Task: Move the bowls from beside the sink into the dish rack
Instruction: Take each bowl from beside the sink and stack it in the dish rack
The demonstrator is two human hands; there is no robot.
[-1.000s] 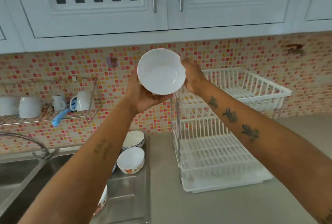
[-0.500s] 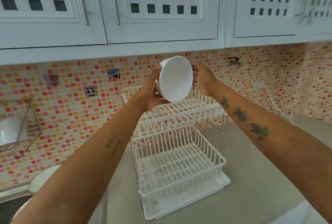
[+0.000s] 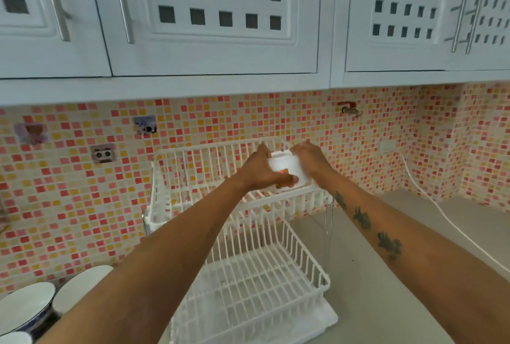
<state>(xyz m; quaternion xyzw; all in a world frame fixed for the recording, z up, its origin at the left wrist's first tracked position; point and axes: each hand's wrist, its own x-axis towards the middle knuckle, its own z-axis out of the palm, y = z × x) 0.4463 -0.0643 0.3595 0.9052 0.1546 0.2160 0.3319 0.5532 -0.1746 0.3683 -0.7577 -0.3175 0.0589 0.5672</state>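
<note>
A white dish rack on a grey worktop, against pink, orange and yellow mosaic tiles; blue-patterned bowls lower left

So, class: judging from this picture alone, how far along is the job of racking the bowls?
Done: nothing is racked; both tiers of the white wire dish rack look empty. In hand: the left hand and right hand hold a white bowl with an orange mark at the upper tier. Left: white bowls waiting at bottom left.
</note>
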